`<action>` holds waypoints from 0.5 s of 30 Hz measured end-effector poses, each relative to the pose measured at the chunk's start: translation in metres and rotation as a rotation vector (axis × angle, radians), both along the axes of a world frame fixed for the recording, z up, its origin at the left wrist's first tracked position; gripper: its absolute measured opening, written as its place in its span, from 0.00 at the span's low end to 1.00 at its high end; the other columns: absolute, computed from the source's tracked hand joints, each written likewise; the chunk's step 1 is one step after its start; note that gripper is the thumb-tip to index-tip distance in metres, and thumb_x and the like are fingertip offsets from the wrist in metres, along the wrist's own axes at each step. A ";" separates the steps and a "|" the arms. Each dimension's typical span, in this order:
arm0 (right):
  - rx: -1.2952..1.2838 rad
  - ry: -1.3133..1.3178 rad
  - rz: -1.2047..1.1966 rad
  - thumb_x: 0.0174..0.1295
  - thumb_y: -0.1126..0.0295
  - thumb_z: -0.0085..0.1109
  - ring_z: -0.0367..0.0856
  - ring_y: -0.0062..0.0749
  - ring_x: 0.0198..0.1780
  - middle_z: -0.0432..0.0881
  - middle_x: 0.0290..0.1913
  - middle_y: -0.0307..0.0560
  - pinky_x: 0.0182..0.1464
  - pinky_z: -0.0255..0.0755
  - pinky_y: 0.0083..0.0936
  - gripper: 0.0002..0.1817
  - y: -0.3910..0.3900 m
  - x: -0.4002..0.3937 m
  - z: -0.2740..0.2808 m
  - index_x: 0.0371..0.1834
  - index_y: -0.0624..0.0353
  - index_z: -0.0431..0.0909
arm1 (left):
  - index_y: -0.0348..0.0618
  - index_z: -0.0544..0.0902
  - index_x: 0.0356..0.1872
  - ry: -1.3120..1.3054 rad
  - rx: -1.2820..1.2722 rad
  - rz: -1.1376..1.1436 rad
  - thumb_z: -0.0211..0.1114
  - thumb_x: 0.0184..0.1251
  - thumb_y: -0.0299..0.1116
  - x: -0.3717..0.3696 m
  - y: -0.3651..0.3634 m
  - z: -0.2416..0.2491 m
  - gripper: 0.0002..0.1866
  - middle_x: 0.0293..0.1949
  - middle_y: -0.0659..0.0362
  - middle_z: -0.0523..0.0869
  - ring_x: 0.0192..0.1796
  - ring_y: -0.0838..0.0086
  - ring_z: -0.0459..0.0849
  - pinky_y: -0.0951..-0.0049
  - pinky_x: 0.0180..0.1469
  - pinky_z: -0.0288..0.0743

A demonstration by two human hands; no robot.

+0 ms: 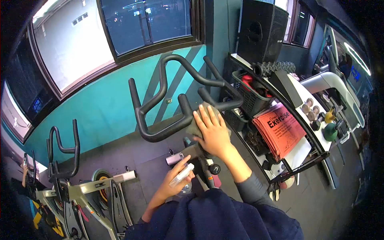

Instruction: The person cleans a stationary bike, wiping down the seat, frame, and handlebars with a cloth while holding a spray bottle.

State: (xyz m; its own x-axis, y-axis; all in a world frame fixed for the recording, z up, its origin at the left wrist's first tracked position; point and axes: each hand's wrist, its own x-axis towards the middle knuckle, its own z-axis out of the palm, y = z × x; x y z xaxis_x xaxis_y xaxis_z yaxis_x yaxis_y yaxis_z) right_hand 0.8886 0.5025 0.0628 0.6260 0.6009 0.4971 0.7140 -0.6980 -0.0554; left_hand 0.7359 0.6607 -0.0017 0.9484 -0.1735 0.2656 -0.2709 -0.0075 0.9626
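Note:
My right hand (213, 134) presses a grey-green cloth (195, 127) against the middle of a black exercise-bike handlebar (150, 134), its fingers stretched over the cloth. Lower and to the left, my left hand (176, 180) is wrapped round a spray bottle with a white trigger head (182, 175); the bottle's lower part is mostly hidden. The handlebar's curved grips rise in front of both hands. Below it, the bike's grey stem (192, 153) and a black knob (215, 169) show between my arms.
Another bike (86, 188) stands at the left, with a person's arm (25, 174) beyond it. On the right, a shelf rack (298, 94) holds a speaker (262, 30), a basket (250, 98), red exercise sheets (280, 128) and small weights. A teal wall (100, 100) runs behind the handlebar.

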 end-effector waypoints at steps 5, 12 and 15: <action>-0.147 -0.009 -0.094 0.52 0.71 0.54 0.49 0.48 0.76 0.51 0.76 0.49 0.71 0.50 0.50 0.40 -0.028 -0.044 -0.017 0.73 0.53 0.56 | 0.37 0.56 0.72 -0.002 -0.003 0.007 0.63 0.68 0.36 -0.003 0.002 -0.007 0.36 0.36 0.58 0.80 0.41 0.76 0.79 0.73 0.47 0.74; -0.141 0.137 -0.009 0.50 0.71 0.56 0.49 0.48 0.76 0.53 0.76 0.48 0.72 0.48 0.50 0.39 -0.040 -0.053 -0.001 0.71 0.55 0.60 | 0.39 0.58 0.71 0.050 0.086 0.075 0.64 0.68 0.36 -0.008 0.014 -0.006 0.35 0.36 0.59 0.82 0.40 0.76 0.80 0.73 0.47 0.75; -0.124 0.081 -0.024 0.49 0.70 0.58 0.48 0.49 0.76 0.52 0.76 0.49 0.72 0.47 0.51 0.42 -0.024 -0.032 -0.001 0.73 0.56 0.57 | 0.39 0.58 0.71 0.048 0.117 0.093 0.64 0.67 0.36 -0.007 0.017 -0.002 0.35 0.37 0.58 0.82 0.41 0.76 0.81 0.73 0.48 0.75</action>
